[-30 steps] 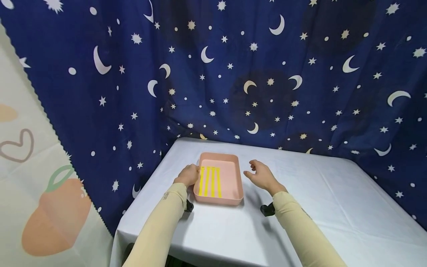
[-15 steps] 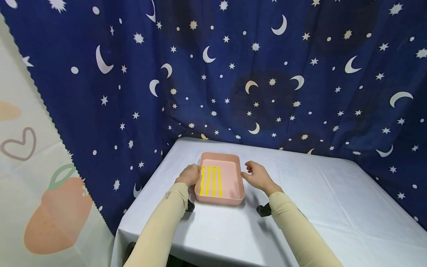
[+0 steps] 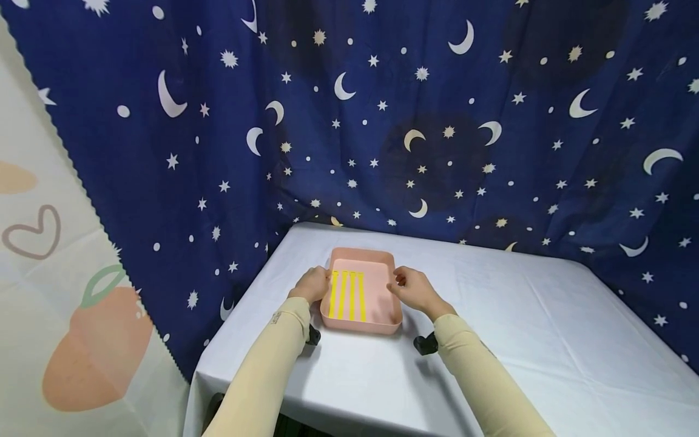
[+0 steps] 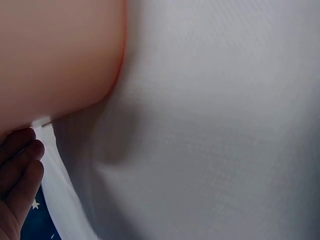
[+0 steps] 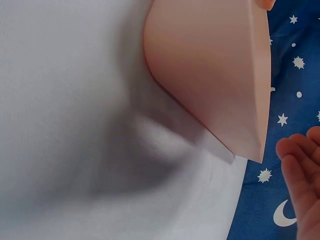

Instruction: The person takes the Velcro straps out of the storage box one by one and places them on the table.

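A shallow pink tray [image 3: 360, 326] with rounded corners sits on the table in the head view. Several slim yellow strips [image 3: 352, 297] lie side by side along its left half, each with a wider far end. My left hand [image 3: 312, 284] grips the tray's left wall; in the left wrist view its fingers [image 4: 25, 185] lie right at the wall, thumb hidden. At the right wall my right hand [image 3: 417, 291] has its fingertips over the rim. In the right wrist view its loosely bent fingers [image 5: 300, 170] show a gap from the wall.
A white cloth covers the table [image 3: 524, 340], which stretches far to the right. Behind it hangs a dark blue curtain [image 3: 382, 121] with moons and stars. A pale printed cloth [image 3: 82, 303] hangs at the left. A black wrist device [image 3: 426, 345] sits below the right wrist.
My right hand has moved left, from beside the tray to over its right rim. The left hand stays at the left wall, and the tray and strips keep their places.
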Tool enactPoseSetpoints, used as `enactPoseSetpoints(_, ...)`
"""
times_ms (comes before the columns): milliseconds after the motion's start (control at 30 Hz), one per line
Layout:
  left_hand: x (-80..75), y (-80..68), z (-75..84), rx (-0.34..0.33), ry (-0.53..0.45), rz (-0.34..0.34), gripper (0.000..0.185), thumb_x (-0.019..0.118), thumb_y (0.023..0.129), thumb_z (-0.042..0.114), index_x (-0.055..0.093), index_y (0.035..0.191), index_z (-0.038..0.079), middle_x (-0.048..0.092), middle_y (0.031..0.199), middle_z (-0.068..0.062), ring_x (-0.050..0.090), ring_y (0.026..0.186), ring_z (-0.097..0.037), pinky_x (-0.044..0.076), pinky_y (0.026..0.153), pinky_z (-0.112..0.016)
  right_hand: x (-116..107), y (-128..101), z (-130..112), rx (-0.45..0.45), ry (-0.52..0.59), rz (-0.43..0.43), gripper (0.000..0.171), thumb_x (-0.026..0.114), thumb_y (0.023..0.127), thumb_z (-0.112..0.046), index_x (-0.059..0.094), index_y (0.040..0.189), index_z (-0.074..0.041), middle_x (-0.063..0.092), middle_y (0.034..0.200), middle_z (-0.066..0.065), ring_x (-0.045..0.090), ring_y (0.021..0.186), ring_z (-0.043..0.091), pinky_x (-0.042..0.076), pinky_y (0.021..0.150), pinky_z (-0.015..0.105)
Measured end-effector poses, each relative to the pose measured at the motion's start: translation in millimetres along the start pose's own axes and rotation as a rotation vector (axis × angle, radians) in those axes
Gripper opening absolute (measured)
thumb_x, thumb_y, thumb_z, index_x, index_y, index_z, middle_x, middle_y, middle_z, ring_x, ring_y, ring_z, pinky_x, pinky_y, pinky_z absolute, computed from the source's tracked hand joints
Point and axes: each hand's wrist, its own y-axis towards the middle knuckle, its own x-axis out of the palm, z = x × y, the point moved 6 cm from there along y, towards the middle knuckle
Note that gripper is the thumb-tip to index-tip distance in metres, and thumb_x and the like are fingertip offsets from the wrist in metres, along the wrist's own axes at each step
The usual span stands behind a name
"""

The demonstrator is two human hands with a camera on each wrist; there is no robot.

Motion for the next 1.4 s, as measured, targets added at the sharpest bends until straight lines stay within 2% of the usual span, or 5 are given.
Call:
enactPoseSetpoints(533,2.9,-1.1,-2.1,-0.024,-0.005,-0.002,0.04,0.046,0.106,0.017,0.053,0.145,0.011,0.058,0.145,-0.009,0.061,0.121,-0.019,0.051,0.1,-0.037,13,-1,1,0.007,0.022,-0.005,0.043,0.069,0.09,-0.022,0.063,0.122,0.006,0.069,0.101,0.014,0.064,0.093,0.025,0.054,0.088,0.044)
enactPoseSetpoints(767,2.2,-3.6,-1.1,-0.002,-0.011,0.004,0.04,0.047,0.106,0.016,0.054,0.144,0.009,0.058,0.145,-0.01,0.061,0.122,-0.021,0.051,0.1,-0.039,21,-2,0,0.016,0.049,0.006,0.042,0.071,0.089,-0.019,0.064,0.12,0.007,0.07,0.101,0.015,0.065,0.093,0.026,0.054,0.088,0.044)
enactPoseSetpoints(1000,1.5,-6.2,-1.8,-0.013,-0.02,0.0,0.04,0.047,0.106,0.017,0.054,0.144,0.01,0.057,0.146,-0.01,0.057,0.13,-0.024,0.048,0.106,-0.04,28,-5,-4,0.03,0.064,-0.009,0.041,0.07,0.088,-0.019,0.064,0.118,0.008,0.07,0.102,0.017,0.065,0.095,0.028,0.054,0.088,0.045)
enactPoseSetpoints(1233,-0.9,-4.5,0.8,0.002,0.004,-0.003,0.04,0.045,0.107,0.017,0.052,0.146,0.011,0.056,0.147,-0.008,0.061,0.124,-0.022,0.052,0.1,-0.037,30,-2,-5,0.058,0.045,-0.018,0.041,0.07,0.09,-0.02,0.064,0.121,0.005,0.069,0.105,0.016,0.065,0.097,0.028,0.054,0.09,0.045)
enactPoseSetpoints(1400,-0.4,-2.6,-0.2,-0.006,0.003,-0.003,0.04,0.045,0.107,0.018,0.052,0.146,0.012,0.056,0.147,-0.009,0.058,0.129,-0.025,0.05,0.105,-0.038,34,0,-5,0.065,0.053,-0.022,0.041,0.071,0.089,-0.019,0.065,0.12,0.006,0.07,0.104,0.015,0.064,0.096,0.027,0.055,0.089,0.044)
